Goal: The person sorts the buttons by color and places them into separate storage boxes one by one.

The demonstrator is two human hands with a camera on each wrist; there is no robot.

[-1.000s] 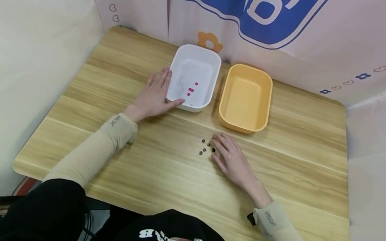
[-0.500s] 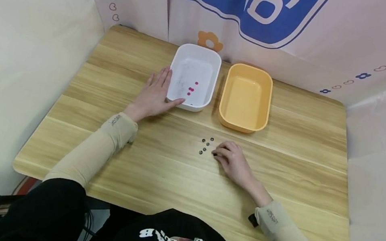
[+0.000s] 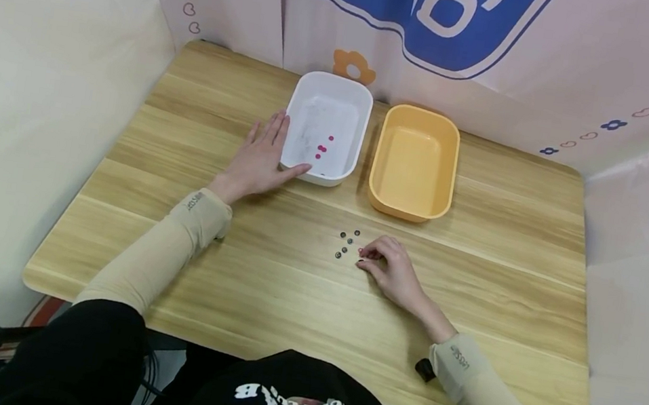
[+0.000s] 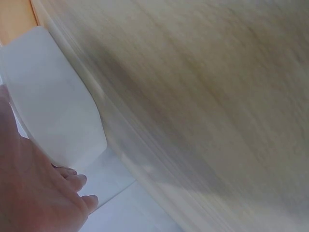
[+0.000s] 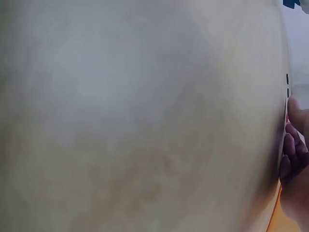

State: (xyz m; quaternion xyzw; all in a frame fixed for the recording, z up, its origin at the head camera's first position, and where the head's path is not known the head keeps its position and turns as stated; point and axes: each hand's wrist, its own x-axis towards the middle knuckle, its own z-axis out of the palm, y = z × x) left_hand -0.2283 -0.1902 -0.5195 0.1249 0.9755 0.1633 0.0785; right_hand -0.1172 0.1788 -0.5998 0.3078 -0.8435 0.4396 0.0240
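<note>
My left hand [image 3: 257,161] rests against the left side of a white plastic box [image 3: 320,176], fingers extended along its rim and thumb across the near corner. Several small pink discs [image 3: 322,149] lie inside the box. On the table, my right hand [image 3: 397,271] pinches a small disc [image 3: 360,252] between thumb and fingers; red shows at the fingertips, with a dark spot by the thumb. Left of these fingers lie several small dark round discs [image 3: 345,250]. In the right wrist view, the right hand [image 5: 295,145] is at the edge, with a speck of red by the thumb.
A yellow plastic box [image 3: 413,166] stands right of the white one, near the back edge. Both are on a wood-grain table [image 3: 264,283]. A printed pink curtain [image 3: 497,109] hangs behind.
My right hand has drawn its fingers together from a spread pose and pinched a disc beside the dark ones, where red now shows. The left hand has stayed on the white box.
</note>
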